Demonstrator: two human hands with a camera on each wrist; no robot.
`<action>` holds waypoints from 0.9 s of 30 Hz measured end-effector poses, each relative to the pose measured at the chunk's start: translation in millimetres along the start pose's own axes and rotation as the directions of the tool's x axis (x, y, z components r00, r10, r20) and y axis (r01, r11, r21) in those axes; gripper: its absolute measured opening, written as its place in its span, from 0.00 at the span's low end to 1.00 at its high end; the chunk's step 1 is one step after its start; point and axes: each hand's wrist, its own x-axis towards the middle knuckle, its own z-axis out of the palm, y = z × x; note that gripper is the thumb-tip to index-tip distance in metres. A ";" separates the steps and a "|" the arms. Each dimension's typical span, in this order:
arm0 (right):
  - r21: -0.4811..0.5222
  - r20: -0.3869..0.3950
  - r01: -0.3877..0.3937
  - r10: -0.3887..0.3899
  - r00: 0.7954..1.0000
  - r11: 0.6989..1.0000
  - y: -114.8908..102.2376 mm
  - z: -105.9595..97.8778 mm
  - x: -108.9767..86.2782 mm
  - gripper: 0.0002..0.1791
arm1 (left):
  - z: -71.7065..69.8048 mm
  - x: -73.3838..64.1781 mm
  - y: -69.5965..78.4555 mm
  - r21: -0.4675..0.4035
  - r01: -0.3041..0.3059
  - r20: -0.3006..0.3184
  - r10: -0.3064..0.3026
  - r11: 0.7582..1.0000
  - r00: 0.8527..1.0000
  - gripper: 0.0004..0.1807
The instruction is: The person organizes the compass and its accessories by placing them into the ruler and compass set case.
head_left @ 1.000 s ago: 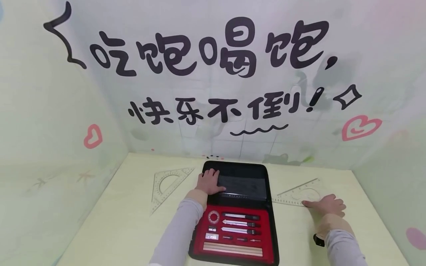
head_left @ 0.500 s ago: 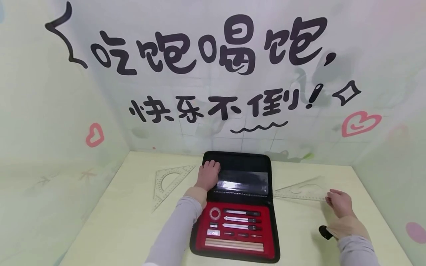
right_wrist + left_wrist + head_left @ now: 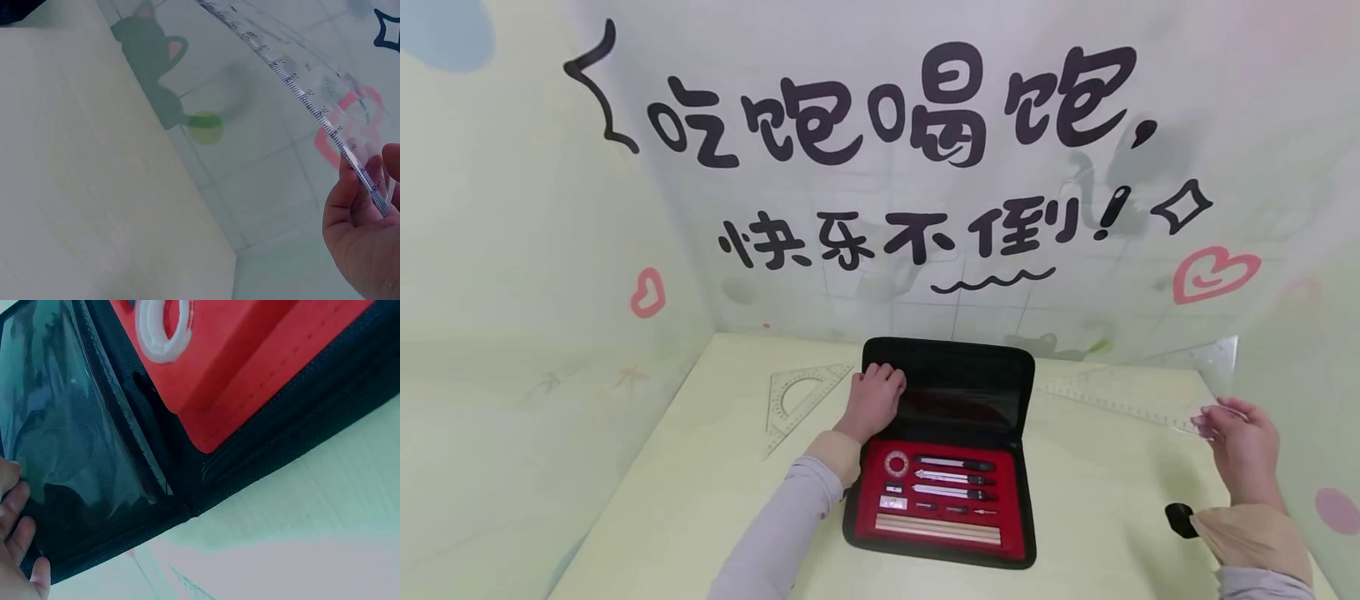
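My left hand [image 3: 874, 402] holds the left edge of the raised black lid [image 3: 962, 392] of a zippered drawing set case. In the left wrist view its fingers [image 3: 14, 515] lie at the lid's edge, by a clear plastic pocket [image 3: 69, 419]. The case's red tray [image 3: 1015, 508] bears compasses [image 3: 951, 477], a round template [image 3: 897, 463], a sharpener [image 3: 894, 487], an eraser [image 3: 892, 502] and pencils [image 3: 937, 529]. My right hand [image 3: 1247, 442] pinches a clear set square [image 3: 1120, 400] by one corner, lifted off the table; the right wrist view shows its ruled edge [image 3: 300, 94].
A second clear set square with a protractor cutout [image 3: 772, 408] lies on the pale table [image 3: 685, 500] left of the case. Printed cloth walls [image 3: 820, 292] enclose the table at the back and both sides.
My right hand has picked the set square up from the table and carried it up and to the right. The lid, flat before, now tilts up in my left hand.
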 end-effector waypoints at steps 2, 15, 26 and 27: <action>0.050 0.034 0.049 -0.050 0.998 0.998 -2.5 9.3 -0.5 0.09 | -3.0 -1.0 1.3 0.000 0.001 0.001 -0.001 1.000 1.000 0.02; 0.420 0.097 0.235 -0.301 0.949 0.877 38.0 85.6 -4.7 0.07 | -10.9 -5.7 1.9 -0.055 0.050 0.079 -0.045 0.997 0.996 0.01; -0.308 0.302 0.228 -0.132 0.944 0.924 138.6 135.0 1.7 0.10 | -10.2 -10.3 4.5 -0.117 0.044 0.107 -0.031 0.992 0.994 0.05; -0.357 0.331 0.250 -0.128 0.935 0.900 142.4 136.9 3.3 0.06 | -10.1 -10.5 4.6 -0.117 0.039 0.106 -0.026 0.992 0.994 0.05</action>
